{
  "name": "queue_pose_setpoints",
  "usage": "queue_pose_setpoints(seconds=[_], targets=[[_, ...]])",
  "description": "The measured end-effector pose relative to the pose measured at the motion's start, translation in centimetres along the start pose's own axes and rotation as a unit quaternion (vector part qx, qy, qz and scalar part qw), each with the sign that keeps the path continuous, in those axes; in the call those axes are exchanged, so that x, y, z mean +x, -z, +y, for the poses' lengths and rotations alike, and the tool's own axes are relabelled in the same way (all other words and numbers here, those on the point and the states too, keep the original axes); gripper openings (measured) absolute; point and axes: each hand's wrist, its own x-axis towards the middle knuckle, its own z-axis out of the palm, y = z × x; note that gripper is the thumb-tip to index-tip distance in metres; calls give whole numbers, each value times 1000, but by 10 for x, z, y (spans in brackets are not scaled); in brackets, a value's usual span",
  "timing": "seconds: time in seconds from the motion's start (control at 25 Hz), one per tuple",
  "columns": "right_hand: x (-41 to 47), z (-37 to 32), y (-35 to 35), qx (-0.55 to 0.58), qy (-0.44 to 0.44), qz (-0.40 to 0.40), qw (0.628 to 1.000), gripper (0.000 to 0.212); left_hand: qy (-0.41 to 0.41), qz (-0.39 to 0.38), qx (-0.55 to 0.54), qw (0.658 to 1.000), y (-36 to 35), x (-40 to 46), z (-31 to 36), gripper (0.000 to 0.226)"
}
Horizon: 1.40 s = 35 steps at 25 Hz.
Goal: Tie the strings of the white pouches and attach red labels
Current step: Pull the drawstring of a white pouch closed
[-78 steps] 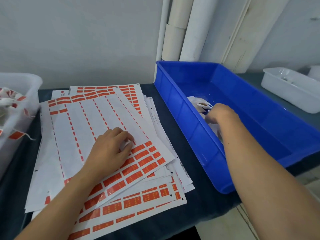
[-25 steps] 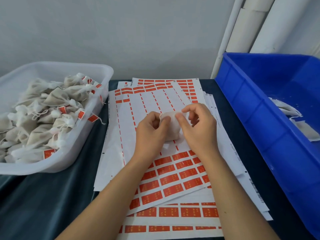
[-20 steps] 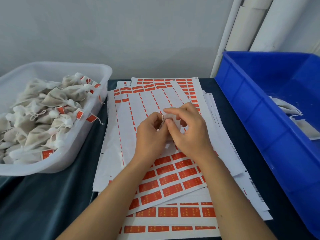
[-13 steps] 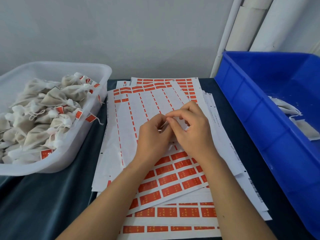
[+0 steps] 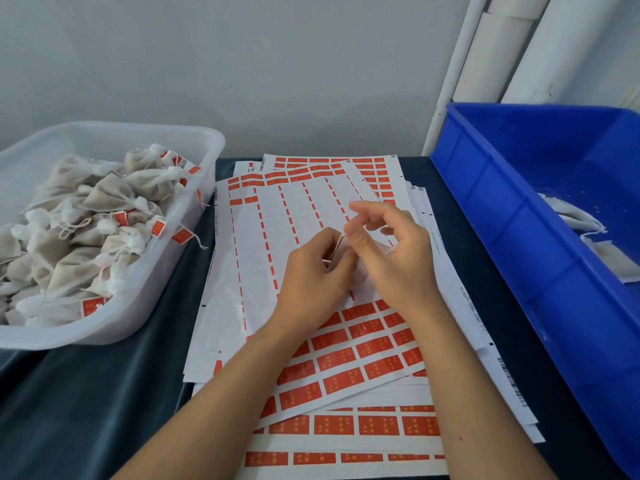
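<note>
My left hand (image 5: 313, 275) and my right hand (image 5: 391, 251) meet over the top sheet of red labels (image 5: 349, 355). Between them lies a small white pouch (image 5: 360, 277), mostly hidden by my fingers. My left hand's curled fingers hold the pouch at its neck. A thin string (image 5: 338, 244) runs up from there to my right hand, which pinches it between thumb and forefinger. The red labels fill the sheet's near rows; its far rows are peeled bare.
A clear plastic tub (image 5: 194, 209) at the left holds several tied pouches with red labels. At the right a blue bin (image 5: 512, 216) holds a few loose white pouches (image 5: 581, 223). Label sheets are stacked on a dark table (image 5: 86, 403). White pipes (image 5: 485, 46) stand behind.
My right hand came out of the blue bin with a pouch and joined my left over the sheets. In the last half second its fingers have lifted, drawing the string up.
</note>
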Motion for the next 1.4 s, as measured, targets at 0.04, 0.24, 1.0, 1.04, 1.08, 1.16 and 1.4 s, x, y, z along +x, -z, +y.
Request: queue_pose_setpoints(seconds=[0.04, 0.24, 1.0, 1.04, 1.08, 1.16, 1.4], targets=[[-1, 1, 1, -3, -6, -33, 999, 33, -1, -3, -2, 1000, 0, 0, 0, 15], [0, 9, 5, -28, 3, -60, 998, 13, 5, -8, 8, 1000, 1, -1, 1, 17], [6, 0, 19, 171, -109, 178, 963, 10, 2, -135, 66, 989, 3, -4, 1, 27], [7, 0, 21, 193, -121, 196, 954, 10, 3, -137, 72, 988, 3, -4, 1, 26], [8, 0, 24, 213, -134, 212, 944, 10, 3, -140, 75, 987, 4, -3, 1, 26], [9, 0, 29, 254, -154, 241, 924, 11, -1, -144, 78, 987, 3, -4, 1, 25], [10, 0, 33, 327, -173, 244, 896, 20, -15, -139, 101, 985, 3, -5, 0, 29]])
